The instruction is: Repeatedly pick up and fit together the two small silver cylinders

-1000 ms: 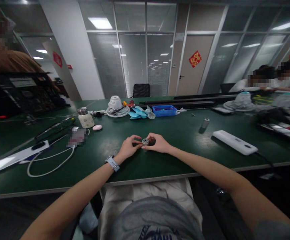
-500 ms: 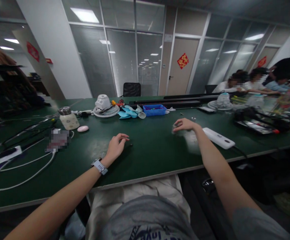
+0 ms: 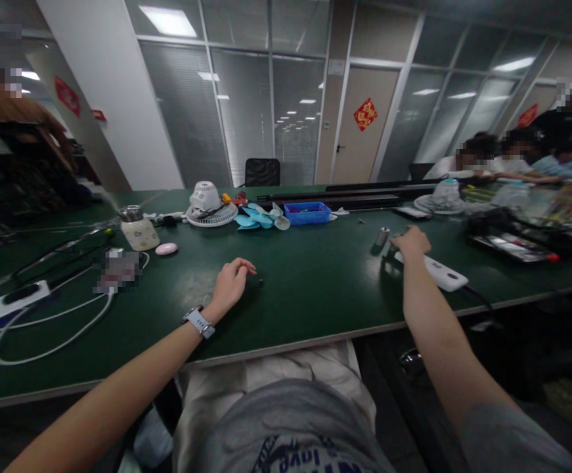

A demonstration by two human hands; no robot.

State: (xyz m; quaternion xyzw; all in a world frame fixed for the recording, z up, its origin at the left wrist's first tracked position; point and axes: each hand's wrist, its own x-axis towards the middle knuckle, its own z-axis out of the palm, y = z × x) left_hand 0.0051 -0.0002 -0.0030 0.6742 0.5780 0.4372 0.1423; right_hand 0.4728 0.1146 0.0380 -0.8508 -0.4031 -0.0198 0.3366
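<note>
My right hand point(image 3: 412, 243) is stretched far forward over the green table point(image 3: 310, 282), its fingers bent down; I cannot tell if they are closed on something, because the fingertips are too small to see. The metal cylinder point(image 3: 381, 236) is on the table, just left of these fingers. The power strip point(image 3: 447, 274) lies partly behind my right hand. My left hand point(image 3: 230, 284) is loosely open, near a small dark piece point(image 3: 261, 281).

Grey T-shirt point(image 3: 276, 407) (dark blue lettering point(image 3: 295, 460)), pale trousers point(image 3: 310, 362), grey-strapped watch point(image 3: 200, 323).
</note>
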